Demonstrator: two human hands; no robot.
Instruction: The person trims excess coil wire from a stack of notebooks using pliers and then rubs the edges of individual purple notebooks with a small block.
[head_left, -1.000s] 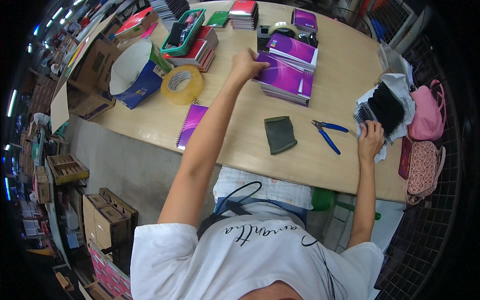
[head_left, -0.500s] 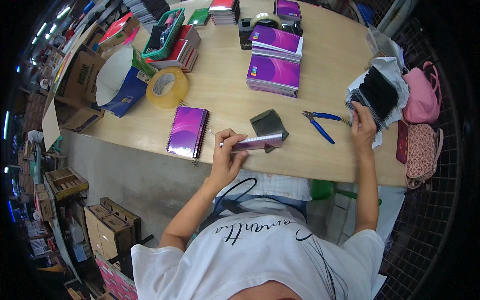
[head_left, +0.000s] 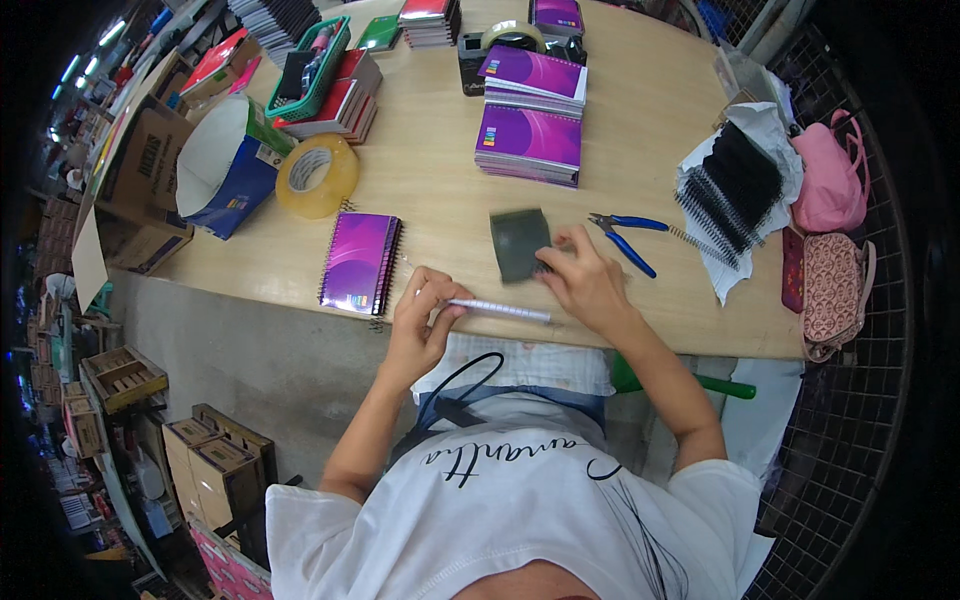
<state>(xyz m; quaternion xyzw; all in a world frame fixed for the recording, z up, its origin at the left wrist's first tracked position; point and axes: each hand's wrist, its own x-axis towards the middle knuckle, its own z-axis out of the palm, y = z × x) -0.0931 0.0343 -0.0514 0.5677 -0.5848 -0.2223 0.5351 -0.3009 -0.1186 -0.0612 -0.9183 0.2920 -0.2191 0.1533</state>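
My left hand (head_left: 422,312) is closed around one end of a thin notebook (head_left: 505,311), turned so its white edge with a row of small marks faces up. Fingers of my right hand (head_left: 590,282) pinch the right edge of a dark green sheet (head_left: 518,245), which looks slightly blurred. Left of my hands lies a purple spiral notebook (head_left: 360,262), loose wire sticking out past both ends of its black coil. Blue-handled pliers (head_left: 632,240) rest open on the table, right of my right hand.
Black binding coils (head_left: 735,190) lie on white paper at the right, beside a pink bag (head_left: 830,180) and a patterned pouch (head_left: 835,295). Purple notebooks (head_left: 530,135) are stacked ahead, near a tape dispenser (head_left: 480,65). A tape roll (head_left: 340,180) and cartons (head_left: 150,190) stand left.
My right hand has moved left from the coils to the dark green sheet, which has shifted and changed shape. The notebook in my left hand has tipped from its purple cover to its white edge.
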